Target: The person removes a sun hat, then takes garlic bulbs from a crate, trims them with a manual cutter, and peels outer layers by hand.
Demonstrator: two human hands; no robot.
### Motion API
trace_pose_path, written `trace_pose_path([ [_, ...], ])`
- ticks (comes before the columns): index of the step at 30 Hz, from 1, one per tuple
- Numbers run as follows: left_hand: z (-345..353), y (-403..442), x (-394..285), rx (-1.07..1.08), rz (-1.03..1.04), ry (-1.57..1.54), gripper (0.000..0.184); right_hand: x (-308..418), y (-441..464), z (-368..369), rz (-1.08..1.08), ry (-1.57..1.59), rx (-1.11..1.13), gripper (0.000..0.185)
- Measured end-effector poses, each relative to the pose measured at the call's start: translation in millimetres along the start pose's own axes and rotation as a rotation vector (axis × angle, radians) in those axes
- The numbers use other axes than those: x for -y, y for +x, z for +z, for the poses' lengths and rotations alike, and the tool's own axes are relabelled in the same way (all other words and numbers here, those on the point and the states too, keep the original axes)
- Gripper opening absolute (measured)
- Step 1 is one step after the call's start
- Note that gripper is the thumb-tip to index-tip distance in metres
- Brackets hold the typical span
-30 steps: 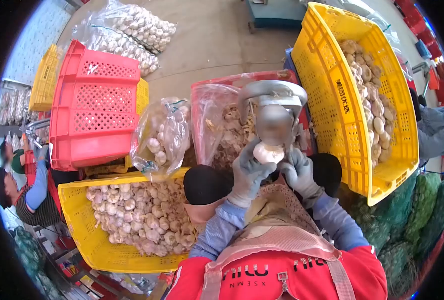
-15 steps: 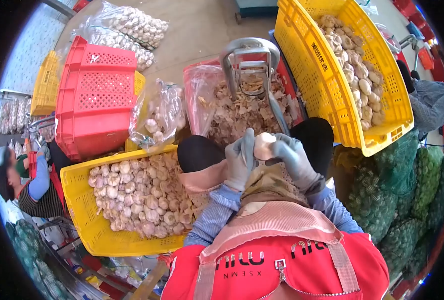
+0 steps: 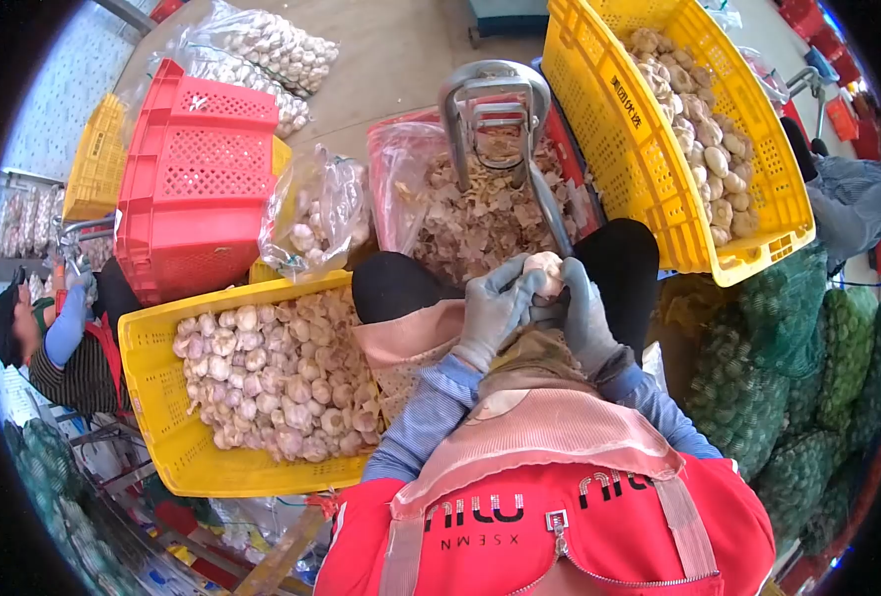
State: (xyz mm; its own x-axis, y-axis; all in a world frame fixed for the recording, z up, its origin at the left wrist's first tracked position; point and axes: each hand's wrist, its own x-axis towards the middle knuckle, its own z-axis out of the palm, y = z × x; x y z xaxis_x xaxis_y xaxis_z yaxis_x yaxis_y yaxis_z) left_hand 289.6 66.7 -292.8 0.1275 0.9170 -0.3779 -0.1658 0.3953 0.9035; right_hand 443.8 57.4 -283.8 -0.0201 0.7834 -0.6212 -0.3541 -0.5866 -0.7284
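Note:
A pale garlic bulb (image 3: 544,274) is held between my two gloved hands, over my lap. My left hand (image 3: 493,310) presses its fingers against the bulb's left side. Around the right side close the fingers of my right hand (image 3: 587,316). Just beyond them, a metal cutter frame with a long handle (image 3: 550,211) stands over a red crate (image 3: 389,125) lined with clear plastic and filled with dry garlic skins (image 3: 480,228). Left of my lap, a yellow crate (image 3: 152,417) holds many purplish garlic bulbs (image 3: 272,382).
At the upper right, a tilted yellow crate (image 3: 609,129) holds pale garlic bulbs (image 3: 704,139). Stacked red crates (image 3: 197,189) and a plastic bag of garlic (image 3: 316,219) stand at left. Green net sacks (image 3: 758,377) lie at right. Another person (image 3: 73,348) sits at far left.
My left hand has shifted rightward and its fingers now reach across the bulb's near side. The bulb sits slightly higher and further right. The view has tilted a little.

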Motion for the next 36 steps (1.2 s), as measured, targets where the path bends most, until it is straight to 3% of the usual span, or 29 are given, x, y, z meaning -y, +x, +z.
trace_pose_path([
  [5,-10,6,18,0.047,-0.005,-0.164,0.035,10,3,-5,-0.003,0.171,-0.027,0.056],
  [8,-12,5,8,0.038,-0.073,-0.165,0.038,13,6,-20,-0.296,-0.148,0.032,0.044],
  [10,-4,-1,-12,0.092,-0.026,-0.126,0.044,21,2,-11,-0.300,-0.324,0.063,0.035],
  [12,-16,7,19,0.200,0.001,-0.117,0.051,15,4,-11,-0.301,-0.304,0.098,0.032],
  [14,-21,9,33,0.267,-0.085,-0.503,0.055,13,4,-4,-0.233,-0.198,0.141,0.032],
  [15,-16,1,25,0.286,-0.119,-0.623,0.055,-2,20,-5,-0.315,-0.159,-0.006,0.032],
  [16,-14,-8,19,0.287,-0.110,-0.600,0.054,-25,39,-6,-0.362,-0.087,-0.143,0.034],
  [18,-13,-10,17,0.267,-0.132,-0.633,0.049,-19,36,-2,-0.310,-0.156,-0.087,0.034],
  [21,-19,-12,10,0.166,-0.051,-0.609,0.036,-2,31,13,-0.326,-0.319,0.008,0.027],
  [23,-25,-12,5,0.053,-0.106,-0.686,0.043,6,26,19,-0.321,-0.128,0.085,0.022],
  [24,-30,-12,-1,0.035,-0.091,-0.542,0.042,18,12,31,-0.293,-0.086,0.144,0.020],
  [26,-34,-13,-1,0.037,-0.079,-0.556,0.043,18,14,30,-0.251,-0.145,0.165,0.020],
  [28,-46,-11,1,0.022,0.056,-0.497,0.047,-1,41,12,-0.353,-0.419,0.204,0.020],
  [29,-51,-12,-17,-0.015,0.092,-0.401,0.050,-8,46,11,-0.338,-0.396,0.205,0.020],
  [30,-66,-7,-25,-0.036,0.170,-0.527,0.052,-15,48,14,-0.320,-0.371,0.201,0.020],
  [32,-97,-11,-88,-0.204,0.349,-0.264,0.056,-19,42,21,-0.218,-0.326,0.162,0.022],
  [33,-117,-5,-98,-0.352,0.410,-0.270,0.057,-25,45,20,-0.178,-0.301,0.144,0.024],
  [35,-159,11,-119,-0.619,0.657,0.067,0.048,-35,54,14,-0.133,-0.281,0.135,0.025],
  [36,-189,20,-122,-0.641,0.669,0.259,0.049,-42,60,9,-0.110,-0.312,0.133,0.026],
])
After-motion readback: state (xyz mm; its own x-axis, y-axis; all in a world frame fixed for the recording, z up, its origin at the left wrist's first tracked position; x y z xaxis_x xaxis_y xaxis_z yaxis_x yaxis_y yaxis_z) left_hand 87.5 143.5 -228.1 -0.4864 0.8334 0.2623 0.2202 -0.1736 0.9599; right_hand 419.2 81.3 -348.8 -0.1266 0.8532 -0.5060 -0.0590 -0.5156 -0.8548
